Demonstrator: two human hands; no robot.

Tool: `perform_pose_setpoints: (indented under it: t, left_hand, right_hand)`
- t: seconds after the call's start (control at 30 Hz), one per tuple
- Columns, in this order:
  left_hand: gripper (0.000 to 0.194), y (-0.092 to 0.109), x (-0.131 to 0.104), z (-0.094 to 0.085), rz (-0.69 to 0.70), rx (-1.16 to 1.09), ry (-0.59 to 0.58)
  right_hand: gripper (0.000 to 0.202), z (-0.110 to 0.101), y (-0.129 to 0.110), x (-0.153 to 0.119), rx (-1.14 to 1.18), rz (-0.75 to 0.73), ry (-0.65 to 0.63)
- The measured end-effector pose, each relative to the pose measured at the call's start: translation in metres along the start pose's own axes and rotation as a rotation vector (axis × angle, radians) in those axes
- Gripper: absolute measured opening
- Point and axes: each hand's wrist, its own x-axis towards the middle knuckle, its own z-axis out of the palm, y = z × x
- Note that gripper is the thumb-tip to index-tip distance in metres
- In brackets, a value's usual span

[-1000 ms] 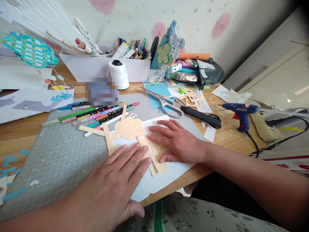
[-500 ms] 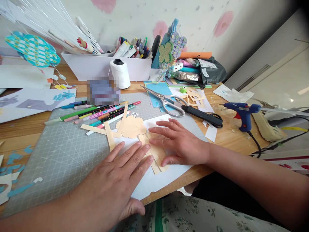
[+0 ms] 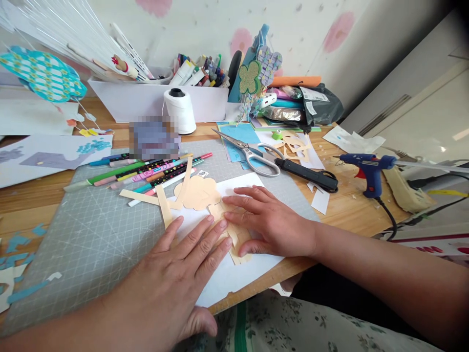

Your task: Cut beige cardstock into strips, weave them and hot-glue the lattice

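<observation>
Cutting mat [image 3: 91, 244] lay on the tabletop [image 3: 344, 210]. Paper sheet [image 3: 220, 286], at the near edge, lay partly over the mat and carried paper strips [image 3: 215, 210]; cutout [image 3: 198, 192] lay behind the strips. Pens [image 3: 147, 173] lay left of the cutout. Scissors [image 3: 233, 141] spanned the mat's far edge. Thread cone [image 3: 183, 115] stood before the box [image 3: 142, 100]; glue gun [image 3: 372, 182] stood near the right edge.

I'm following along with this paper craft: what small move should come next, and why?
Perhaps press the overlapping cream strips flat with the right hand while the left hand steadies them: they lie on the white sheet, and both hands lie partly over them.
</observation>
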Motion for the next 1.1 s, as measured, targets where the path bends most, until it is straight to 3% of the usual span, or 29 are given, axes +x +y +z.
perform_pose_setpoints:
  t: [0.17,0.27,0.37,0.5,0.63,0.87,0.97,1.1]
  left_hand:
    - [0.089,-0.002,0.001,-0.004,0.019,-0.008,-0.027]
    - [0.086,-0.002,0.003,-0.006,0.009,-0.023,0.018]
    - [0.089,-0.003,0.004,-0.006,0.039,0.005,0.006]
    - [0.095,-0.005,0.004,0.000,0.048,-0.011,-0.016]
    - [0.095,-0.009,0.007,-0.005,0.046,-0.043,-0.121]
    - [0.093,-0.010,0.009,-0.015,0.067,-0.059,-0.162]
    - [0.092,-0.010,0.008,-0.013,0.043,-0.063,-0.140]
    - [0.085,-0.015,0.009,-0.015,0.151,-0.047,-0.122]
  right_hand:
    - [0.065,-0.003,0.008,-0.004,0.069,-0.052,0.115]
    - [0.044,-0.012,0.014,-0.012,0.134,-0.107,0.189]
    - [0.032,-0.018,0.015,-0.023,0.084,-0.128,0.123]
    - [0.042,-0.019,0.009,-0.032,0.000,-0.156,-0.036]
    - [0.049,-0.019,0.006,-0.031,0.020,-0.155,-0.094]
    - [0.047,-0.013,0.019,-0.012,0.118,-0.103,0.117]
    - [0.061,-0.007,0.024,-0.006,0.069,-0.049,0.088]
    - [0.064,-0.003,0.025,-0.004,0.067,-0.056,0.048]
